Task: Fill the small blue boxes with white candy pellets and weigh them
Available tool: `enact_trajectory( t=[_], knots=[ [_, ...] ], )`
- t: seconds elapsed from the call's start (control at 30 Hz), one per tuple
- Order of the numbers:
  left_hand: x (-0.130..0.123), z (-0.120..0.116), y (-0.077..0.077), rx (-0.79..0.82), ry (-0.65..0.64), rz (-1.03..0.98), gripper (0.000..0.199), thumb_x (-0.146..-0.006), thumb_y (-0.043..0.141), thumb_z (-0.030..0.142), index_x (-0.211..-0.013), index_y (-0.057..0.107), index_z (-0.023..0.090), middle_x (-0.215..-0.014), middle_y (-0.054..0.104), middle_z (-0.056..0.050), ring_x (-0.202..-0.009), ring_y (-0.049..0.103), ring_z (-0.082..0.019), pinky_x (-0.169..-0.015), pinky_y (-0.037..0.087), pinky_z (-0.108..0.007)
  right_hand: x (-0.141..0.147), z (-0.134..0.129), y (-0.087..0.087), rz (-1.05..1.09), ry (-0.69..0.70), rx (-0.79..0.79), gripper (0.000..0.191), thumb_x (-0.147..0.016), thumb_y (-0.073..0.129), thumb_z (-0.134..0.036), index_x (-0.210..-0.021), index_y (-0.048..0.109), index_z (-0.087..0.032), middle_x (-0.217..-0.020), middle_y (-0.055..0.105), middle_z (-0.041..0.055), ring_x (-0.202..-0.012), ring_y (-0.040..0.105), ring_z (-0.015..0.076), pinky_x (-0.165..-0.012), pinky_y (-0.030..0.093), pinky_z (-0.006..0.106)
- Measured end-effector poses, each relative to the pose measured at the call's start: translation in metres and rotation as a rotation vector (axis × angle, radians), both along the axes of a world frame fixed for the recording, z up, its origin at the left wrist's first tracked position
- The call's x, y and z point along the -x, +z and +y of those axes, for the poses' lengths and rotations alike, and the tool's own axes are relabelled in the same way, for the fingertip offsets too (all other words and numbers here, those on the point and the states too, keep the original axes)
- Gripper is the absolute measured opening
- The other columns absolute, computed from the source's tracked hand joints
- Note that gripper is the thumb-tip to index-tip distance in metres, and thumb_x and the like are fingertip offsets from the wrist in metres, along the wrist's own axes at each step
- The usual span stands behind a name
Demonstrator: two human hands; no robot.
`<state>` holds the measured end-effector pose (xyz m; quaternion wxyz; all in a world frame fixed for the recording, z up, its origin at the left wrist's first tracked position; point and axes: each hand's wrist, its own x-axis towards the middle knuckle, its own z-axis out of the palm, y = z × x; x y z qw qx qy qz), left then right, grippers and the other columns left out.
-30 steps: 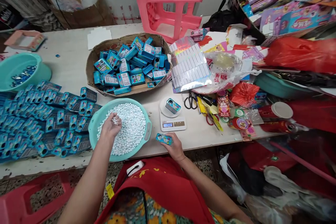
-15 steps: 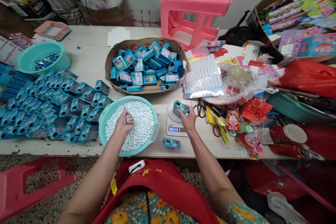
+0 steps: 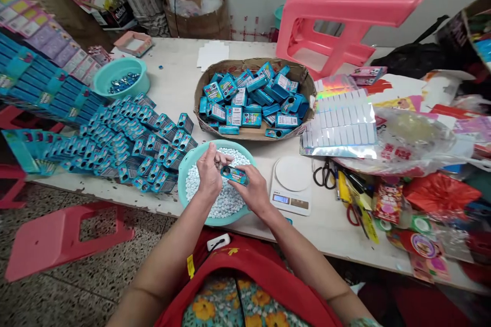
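Observation:
My right hand (image 3: 256,189) grips a small blue candy box (image 3: 236,176) over the bowl, its round hole facing left. Beside that hole, my left hand (image 3: 209,173) is closed with the thumb up and fingers curled; anything inside is hidden. Both hands are above a turquoise bowl (image 3: 183,184) full of small white candies (image 3: 230,204). Right of the bowl stands a white kitchen scale (image 3: 293,176), its round plate bare and its display lit. The edge of another blue box (image 3: 289,220) peeks out by my right forearm.
Behind the bowl is a cardboard box (image 3: 253,135) full of blue candy boxes. Rows of upright blue boxes (image 3: 153,148) fill the left side. Scissors (image 3: 325,174), pens and packaging crowd the right. A pink stool (image 3: 345,5) lies on the table at the back.
My left hand has risen from the candies to the box opening. My right hand has carried the box from the scale leftward over the bowl. The view has turned left.

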<state>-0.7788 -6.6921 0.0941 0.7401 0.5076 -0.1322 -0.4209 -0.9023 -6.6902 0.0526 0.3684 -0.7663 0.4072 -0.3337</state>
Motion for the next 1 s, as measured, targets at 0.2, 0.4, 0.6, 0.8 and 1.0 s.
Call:
enact_trajectory(
  t=[0.2,0.4,0.6,0.8,1.0],
  knots=[
    [-0.002,0.001,-0.004,-0.008,0.018,-0.023,0.045,-0.078,0.059,0.05,-0.053,0.041,0.017,-0.05,0.046,0.003,-0.055,0.06,-0.013,-0.063,0.05,-0.026,-0.005,-0.002,-0.002,0.012,-0.006,-0.004,0.033,-0.074,0.072,-0.03,-0.103,0.059,-0.021,-0.097,0.064,0.0059,-0.093,0.059,0.0232,-0.082,0.046,0.036],
    [-0.017,-0.004,-0.019,-0.069,0.005,0.011,0.047,-0.078,0.056,0.053,-0.054,0.035,0.019,-0.049,0.038,0.005,-0.049,0.051,-0.01,-0.065,0.051,-0.029,0.02,-0.005,0.004,-0.095,-0.062,-0.078,0.033,-0.074,0.071,-0.034,-0.103,0.061,-0.022,-0.098,0.065,0.0047,-0.095,0.06,0.0218,-0.084,0.047,0.034],
    [-0.046,0.014,-0.083,-0.518,-0.311,-0.782,0.03,-0.073,0.059,0.047,-0.079,0.062,0.018,-0.087,0.064,-0.007,-0.094,0.058,-0.025,-0.087,0.045,-0.04,0.101,-0.029,-0.019,-0.085,-0.431,-0.052,0.038,-0.074,0.069,-0.043,-0.104,0.061,-0.02,-0.097,0.064,0.004,-0.089,0.06,0.0199,-0.08,0.047,0.033],
    [-0.043,0.031,-0.111,-0.675,-0.397,-1.122,0.042,-0.081,0.05,0.045,-0.112,0.06,0.018,-0.117,0.057,-0.012,-0.111,0.051,-0.028,-0.094,0.041,-0.042,0.153,-0.055,-0.078,-0.023,-0.606,-0.03,0.039,-0.073,0.067,-0.044,-0.101,0.061,-0.019,-0.098,0.063,0.0062,-0.093,0.059,0.0217,-0.085,0.046,0.037],
    [-0.046,0.024,-0.105,-0.626,-0.375,-1.113,0.039,-0.08,0.051,0.048,-0.103,0.065,0.02,-0.11,0.06,-0.009,-0.105,0.055,-0.026,-0.087,0.045,-0.037,0.174,-0.037,-0.089,-0.045,-0.638,-0.055,0.053,-0.073,0.068,-0.042,-0.119,0.053,-0.02,-0.12,0.056,0.0098,-0.112,0.052,0.023,-0.095,0.043,0.039]
  ],
)
